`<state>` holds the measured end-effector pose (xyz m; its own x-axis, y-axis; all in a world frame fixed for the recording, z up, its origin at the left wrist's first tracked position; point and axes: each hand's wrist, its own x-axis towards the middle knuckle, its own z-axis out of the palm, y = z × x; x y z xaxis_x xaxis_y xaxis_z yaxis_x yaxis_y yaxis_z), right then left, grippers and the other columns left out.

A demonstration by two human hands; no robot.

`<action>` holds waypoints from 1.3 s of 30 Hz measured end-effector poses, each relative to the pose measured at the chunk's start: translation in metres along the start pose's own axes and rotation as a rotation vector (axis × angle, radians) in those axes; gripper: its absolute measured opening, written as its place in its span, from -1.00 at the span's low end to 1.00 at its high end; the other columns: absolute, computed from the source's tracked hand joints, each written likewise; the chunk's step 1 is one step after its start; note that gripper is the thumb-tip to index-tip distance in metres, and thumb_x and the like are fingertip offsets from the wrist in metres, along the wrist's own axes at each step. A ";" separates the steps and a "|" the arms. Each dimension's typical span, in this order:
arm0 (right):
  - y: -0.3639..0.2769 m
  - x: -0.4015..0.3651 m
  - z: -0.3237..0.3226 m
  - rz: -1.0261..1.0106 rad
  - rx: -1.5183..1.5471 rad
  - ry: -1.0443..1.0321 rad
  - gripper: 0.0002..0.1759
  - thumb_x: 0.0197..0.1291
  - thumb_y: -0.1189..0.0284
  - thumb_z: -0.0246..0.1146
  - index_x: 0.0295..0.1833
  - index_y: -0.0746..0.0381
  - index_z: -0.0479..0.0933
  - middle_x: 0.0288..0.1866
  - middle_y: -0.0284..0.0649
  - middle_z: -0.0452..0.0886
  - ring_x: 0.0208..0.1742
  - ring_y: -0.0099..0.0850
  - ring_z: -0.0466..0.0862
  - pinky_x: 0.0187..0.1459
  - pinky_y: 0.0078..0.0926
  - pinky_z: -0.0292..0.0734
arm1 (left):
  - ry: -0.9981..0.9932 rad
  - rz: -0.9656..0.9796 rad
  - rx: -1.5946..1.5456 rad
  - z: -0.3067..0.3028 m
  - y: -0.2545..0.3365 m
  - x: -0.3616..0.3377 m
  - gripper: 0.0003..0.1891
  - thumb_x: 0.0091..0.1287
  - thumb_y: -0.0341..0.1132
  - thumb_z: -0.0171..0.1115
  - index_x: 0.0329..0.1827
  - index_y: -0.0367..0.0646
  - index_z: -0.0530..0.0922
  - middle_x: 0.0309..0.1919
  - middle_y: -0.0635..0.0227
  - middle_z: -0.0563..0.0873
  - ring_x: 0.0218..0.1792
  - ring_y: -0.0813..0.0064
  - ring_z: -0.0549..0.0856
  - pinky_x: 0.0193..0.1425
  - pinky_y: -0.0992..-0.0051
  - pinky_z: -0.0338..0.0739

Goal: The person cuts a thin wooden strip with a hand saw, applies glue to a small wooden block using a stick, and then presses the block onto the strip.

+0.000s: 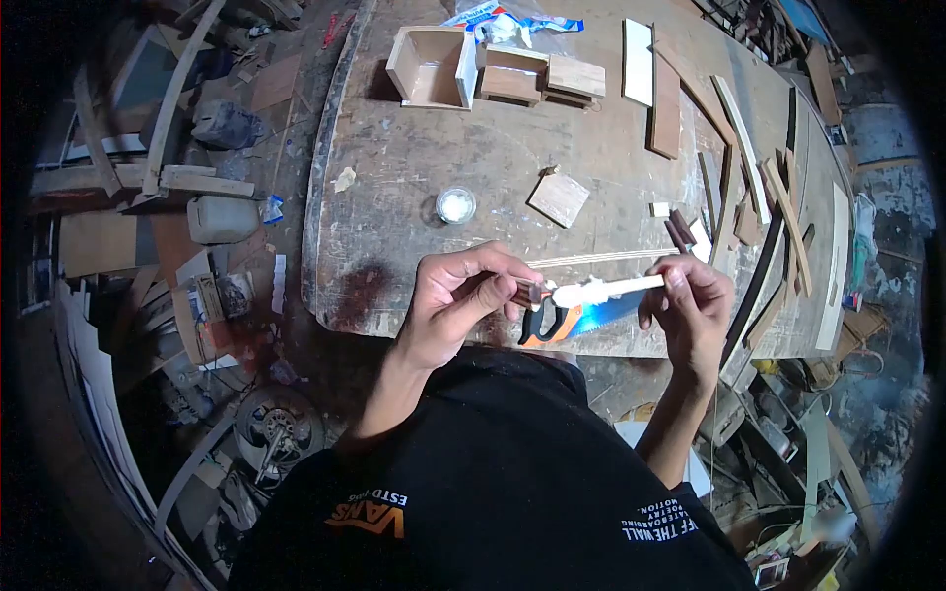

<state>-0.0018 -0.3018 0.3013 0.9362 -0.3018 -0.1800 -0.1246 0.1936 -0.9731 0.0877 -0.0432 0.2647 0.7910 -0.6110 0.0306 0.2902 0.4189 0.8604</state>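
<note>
Between the thumb and fingers of my left hand (461,300) is a small dark brown wood piece (529,294). My right hand (695,305) pinches one end of a thin pale stick (636,287). White paste coats the stick's other end, which points at the brown piece and comes close to it. Below the stick, a handsaw (591,317) with an orange and black handle lies at the table's near edge, partly hidden by the stick and my hands. Farther in stands a small round tub (455,206) of white paste, with a square wood block (559,200) to its right.
On the worn wooden table (394,246), an open wooden box (434,74) and smaller wooden boxes (542,77) stand at the far side, beside a plastic bag (512,25). Wood strips (744,148) crowd the right. Left of the table sit a jerrycan (223,219) and a wheel (279,428).
</note>
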 end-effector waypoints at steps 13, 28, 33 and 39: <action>0.003 0.003 0.007 -0.043 -0.023 -0.020 -0.78 0.47 0.44 0.25 -0.12 0.43 0.65 -0.50 -0.28 0.60 -0.59 -0.59 0.55 -0.58 -0.66 0.40 | 0.008 -0.107 -0.116 0.000 0.003 -0.004 -0.78 0.54 -0.32 0.20 -0.03 -0.35 0.67 -0.15 0.21 0.66 -0.26 0.56 0.62 -0.19 0.58 0.53; 0.002 0.005 0.019 -0.101 -0.064 -0.008 -0.78 0.47 0.45 0.25 -0.13 0.43 0.66 -0.52 -0.31 0.55 -0.57 -0.61 0.53 -0.54 -0.62 0.44 | 0.047 -0.073 -0.204 -0.007 -0.002 -0.008 -0.79 0.52 -0.37 0.22 0.01 -0.37 0.66 -0.13 0.22 0.68 -0.27 0.54 0.61 -0.17 0.57 0.53; 0.006 0.004 0.022 -0.107 -0.051 0.008 -0.78 0.48 0.46 0.24 -0.12 0.43 0.65 -0.53 -0.33 0.53 -0.61 -0.62 0.46 -0.55 -0.60 0.45 | 0.091 -0.105 -0.254 -0.008 0.001 -0.009 -0.77 0.53 -0.38 0.21 0.06 -0.39 0.65 -0.17 0.22 0.71 -0.28 0.55 0.62 -0.16 0.56 0.54; 0.006 0.006 0.023 -0.199 -0.010 0.060 -0.75 0.49 0.44 0.23 -0.10 0.46 0.63 -0.39 -0.25 0.58 -0.54 -0.61 0.44 -0.53 -0.51 0.51 | 0.123 -0.144 -0.351 -0.005 0.000 -0.011 -0.77 0.54 -0.39 0.18 0.09 -0.39 0.64 -0.19 0.24 0.72 -0.30 0.54 0.62 -0.15 0.55 0.54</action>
<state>0.0109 -0.2810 0.2981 0.9216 -0.3880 0.0082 0.0574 0.1154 -0.9917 0.0819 -0.0335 0.2616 0.7812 -0.6041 -0.1574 0.5525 0.5517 0.6248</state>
